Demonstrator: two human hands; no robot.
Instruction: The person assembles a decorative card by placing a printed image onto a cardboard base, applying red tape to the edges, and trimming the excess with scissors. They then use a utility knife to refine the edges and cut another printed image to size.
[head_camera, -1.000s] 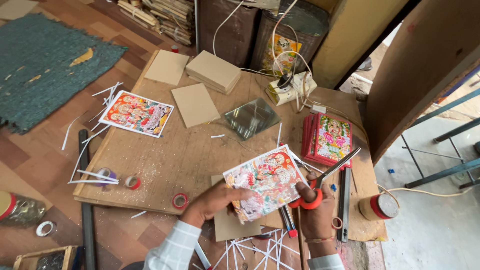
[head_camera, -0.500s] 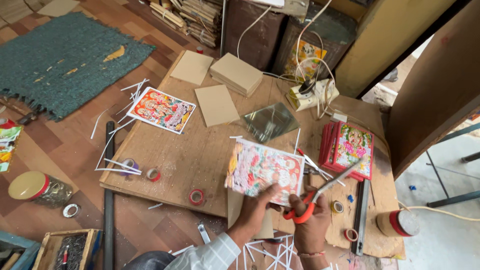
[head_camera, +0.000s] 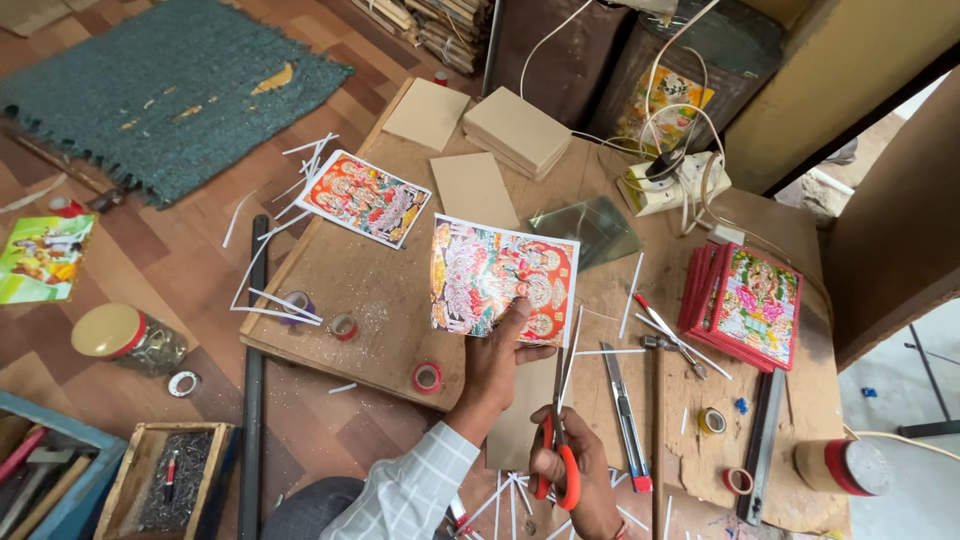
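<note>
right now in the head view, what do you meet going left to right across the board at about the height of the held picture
tape roll → red tape roll → left hand holding the picture → scissors in the right hand → box cutter → yellow tape roll → stack of framed pictures

Colourful printed picture (head_camera: 503, 280), rectangular, crowded with red, orange and pink figures on a pale ground with a thin white border; held up off the bench (head_camera: 400, 290), face toward the camera, tilted slightly so its left edge sits higher; pinched at the lower right by the left hand (head_camera: 497, 365), thumb over the print. Orange-handled scissors (head_camera: 556, 440), gripped in the right hand (head_camera: 575, 480) through the loops, blades nearly closed and pointing up toward the picture's lower right corner, tips just below its bottom edge, near a thin white strip (head_camera: 572, 355) of trimmed paper.
</note>
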